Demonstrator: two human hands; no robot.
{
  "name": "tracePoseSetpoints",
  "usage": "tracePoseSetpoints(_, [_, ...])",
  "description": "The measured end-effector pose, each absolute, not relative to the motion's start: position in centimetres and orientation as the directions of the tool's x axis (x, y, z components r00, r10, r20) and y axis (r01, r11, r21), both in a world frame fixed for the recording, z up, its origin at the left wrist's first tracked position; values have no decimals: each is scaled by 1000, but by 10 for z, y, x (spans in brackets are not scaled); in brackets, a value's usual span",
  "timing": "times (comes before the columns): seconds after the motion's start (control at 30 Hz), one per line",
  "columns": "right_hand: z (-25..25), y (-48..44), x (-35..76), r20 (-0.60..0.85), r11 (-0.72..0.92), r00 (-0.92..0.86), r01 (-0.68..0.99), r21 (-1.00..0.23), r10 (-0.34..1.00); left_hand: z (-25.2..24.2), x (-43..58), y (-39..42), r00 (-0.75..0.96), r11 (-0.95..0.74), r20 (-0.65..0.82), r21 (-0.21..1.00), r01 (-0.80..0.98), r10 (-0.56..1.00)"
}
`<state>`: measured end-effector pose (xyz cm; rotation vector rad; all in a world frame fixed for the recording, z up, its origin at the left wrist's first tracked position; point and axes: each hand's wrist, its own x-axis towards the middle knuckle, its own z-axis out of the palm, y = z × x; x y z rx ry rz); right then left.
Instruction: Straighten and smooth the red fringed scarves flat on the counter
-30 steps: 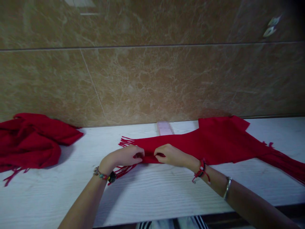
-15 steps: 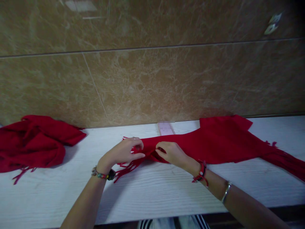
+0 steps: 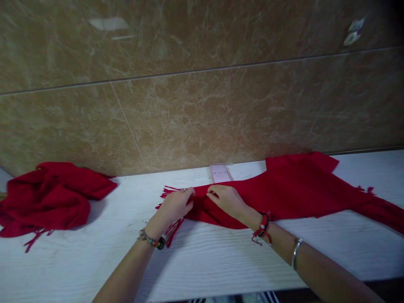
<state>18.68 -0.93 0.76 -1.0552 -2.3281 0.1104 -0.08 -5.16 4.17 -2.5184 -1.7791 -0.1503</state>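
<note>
A long red scarf with fringed ends lies stretched across the white table, from the middle out past the right edge. My left hand rests on its left fringed end, fingers pinched on the cloth's far edge. My right hand sits just to the right of it, fingers curled and gripping the same far edge. Both hands are close together, almost touching. Red fringe strands stick out below and left of my left hand.
A second red scarf lies crumpled at the table's left end. A small pink card leans against the brown marble wall behind the scarf. The table's near edge runs along the bottom.
Both hands have moved away from me, from the scarf's near edge to its far edge, carrying the cloth over. The view has shifted slightly.
</note>
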Motion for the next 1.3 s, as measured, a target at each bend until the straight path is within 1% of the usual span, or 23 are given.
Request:
tracePoseSetpoints(0.13, [8,-11,189,502,679,-490,663,-316,713,45,-3,-48,268,-283,275,15,959,923])
tracePoseSetpoints(0.23, [7,-15,187,501,726,-548,624,-289,670,43,-5,-44,311,-314,284,-36,949,907])
tracePoseSetpoints(0.37, [2,-13,185,439,773,-656,613,-166,614,34,-12,-36,444,-431,231,-104,896,866])
tracePoseSetpoints(0.43, [0,-8,185,431,786,-687,611,-93,585,29,-17,-32,473,-456,214,-126,881,854])
tracePoseSetpoints(0.5, [-2,-2,186,444,801,-713,599,-16,543,25,-20,-30,466,-445,221,-140,884,856])
tracePoseSetpoints(0.57, [-4,4,187,461,808,-730,588,47,504,22,-22,-30,439,-416,261,-143,898,860])
tracePoseSetpoints(0.67, [-7,9,186,475,798,-727,597,82,495,17,-23,-29,421,-394,302,-149,907,855])
tracePoseSetpoints(0.77, [-9,8,186,455,786,-723,613,78,519,7,-27,-27,418,-390,270,-153,908,867])
tracePoseSetpoints(0.87, [-8,6,186,407,775,-732,626,86,546,0,-31,-26,405,-385,242,-127,914,881])
tracePoseSetpoints(1.0, [-7,8,185,350,743,-719,664,88,601,7,-30,-29,416,-416,283,-63,907,864])
tracePoseSetpoints(1.07, [-7,10,184,362,717,-680,696,44,638,12,-27,-31,450,-459,284,-40,888,846])
tracePoseSetpoints(1.17, [-8,14,183,383,666,-599,743,-62,703,16,-26,-30,513,-519,246,-42,854,823])
tracePoseSetpoints(1.23, [-8,17,182,370,624,-548,771,-123,750,14,-29,-28,519,-524,232,-46,851,823])
tracePoseSetpoints(1.3, [-8,18,181,349,587,-509,793,-166,787,11,-36,-24,487,-492,232,-39,870,842])
